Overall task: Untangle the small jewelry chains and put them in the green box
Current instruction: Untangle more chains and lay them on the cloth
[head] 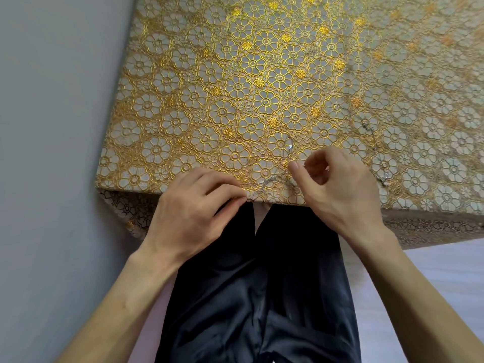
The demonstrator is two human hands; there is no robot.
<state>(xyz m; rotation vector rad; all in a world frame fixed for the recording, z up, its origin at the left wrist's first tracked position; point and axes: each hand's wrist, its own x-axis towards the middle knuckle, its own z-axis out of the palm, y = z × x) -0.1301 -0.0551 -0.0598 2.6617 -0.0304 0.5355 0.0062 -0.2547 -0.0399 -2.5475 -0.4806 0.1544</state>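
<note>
A thin silver chain [272,179] lies at the near edge of the table, stretched between my two hands, with a loop and a small shiny pendant [290,147] running up from it. My left hand [193,213] pinches the chain's left end at the table edge. My right hand [337,184] has its fingers curled and pinches the chain near its right part. A second thin chain [373,142] lies loose on the cloth to the right, running from upper left down to a small clump [383,178]. No green box is in view.
The table wears a gold flower-patterned cloth [262,74] that hangs over the near edge. A grey wall [52,127] stands at the left. My lap in dark trousers [256,297] is below the table edge.
</note>
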